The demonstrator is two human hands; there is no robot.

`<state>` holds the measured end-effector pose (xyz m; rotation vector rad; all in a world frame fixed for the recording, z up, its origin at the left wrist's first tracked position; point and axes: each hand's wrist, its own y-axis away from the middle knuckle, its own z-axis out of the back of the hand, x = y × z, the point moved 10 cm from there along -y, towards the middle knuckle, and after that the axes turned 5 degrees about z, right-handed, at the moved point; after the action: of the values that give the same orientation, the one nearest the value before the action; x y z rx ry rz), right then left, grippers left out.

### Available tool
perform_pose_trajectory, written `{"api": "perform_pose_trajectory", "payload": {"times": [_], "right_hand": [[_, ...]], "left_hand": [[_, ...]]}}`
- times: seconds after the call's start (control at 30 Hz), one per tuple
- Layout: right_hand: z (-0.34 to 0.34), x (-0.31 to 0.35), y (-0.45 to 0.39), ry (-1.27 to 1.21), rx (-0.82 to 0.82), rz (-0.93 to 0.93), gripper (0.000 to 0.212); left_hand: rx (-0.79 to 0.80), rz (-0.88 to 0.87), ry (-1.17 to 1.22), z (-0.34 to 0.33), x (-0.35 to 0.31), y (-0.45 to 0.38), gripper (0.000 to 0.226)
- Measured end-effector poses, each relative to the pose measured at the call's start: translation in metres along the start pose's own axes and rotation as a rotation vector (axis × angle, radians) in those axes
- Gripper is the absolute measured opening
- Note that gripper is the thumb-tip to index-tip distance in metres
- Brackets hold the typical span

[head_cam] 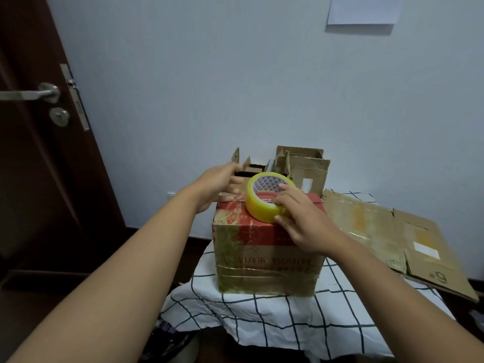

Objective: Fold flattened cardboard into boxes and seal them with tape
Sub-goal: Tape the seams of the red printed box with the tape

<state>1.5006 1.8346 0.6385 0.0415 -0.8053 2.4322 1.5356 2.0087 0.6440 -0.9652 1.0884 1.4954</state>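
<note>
The box (267, 247) stands near the worktop's (262, 318) left edge; the right hand (301, 221) grips the tape roll (267, 197) on top, while the left hand (217, 187) rests relaxed at its far left corner.

Right hand (301, 221) grips a roll of yellow tape (265, 199), fingers hooked into its core, thumb on the outer rim; the roll sits tilted on top of a closed red-and-brown cardboard box (264, 260). Left hand (220, 186) rests on the box's top far-left edge, fingers extended toward the roll. Box stands on a tabletop under a white checked cloth (275, 318). Beyond both hands, two open cartons (301, 166) stand against the wall. Right of the right hand, flattened cardboard (387, 231) lies on the cloth. Left of the left hand, a dark door (39, 166).
</note>
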Motion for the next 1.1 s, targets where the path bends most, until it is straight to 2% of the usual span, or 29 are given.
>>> {"api": "perform_pose_trajectory", "payload": {"times": [0.1,0.33,0.53,0.63,0.77,0.93,1.1], "right_hand": [[0.000,-0.001,0.000,-0.008,-0.015,0.020,0.027],[0.000,-0.003,0.000,-0.025,-0.016,0.025,0.024],[-0.001,-0.005,0.000,-0.041,0.007,0.020,0.026],[-0.001,-0.006,-0.001,-0.053,0.017,0.015,0.027],[-0.001,-0.007,-0.003,-0.060,0.042,0.001,0.028],[0.005,-0.007,-0.007,-0.079,0.063,-0.025,0.029],[0.027,-0.012,-0.018,-0.129,0.046,-0.087,0.030]], "left_hand": [[0.025,0.021,-0.085,-0.002,0.007,-0.009,0.042],[0.005,-0.009,-0.112,-0.001,0.006,-0.008,0.013],[0.035,0.040,-0.049,0.002,0.014,-0.007,0.024],[0.019,0.003,-0.043,0.007,0.011,-0.002,0.015],[-0.049,-0.103,-0.074,0.025,0.008,0.004,0.019],[-0.038,-0.172,-0.116,0.032,0.008,0.011,0.012],[-0.165,-0.196,0.006,0.049,0.007,0.014,0.009]]}}
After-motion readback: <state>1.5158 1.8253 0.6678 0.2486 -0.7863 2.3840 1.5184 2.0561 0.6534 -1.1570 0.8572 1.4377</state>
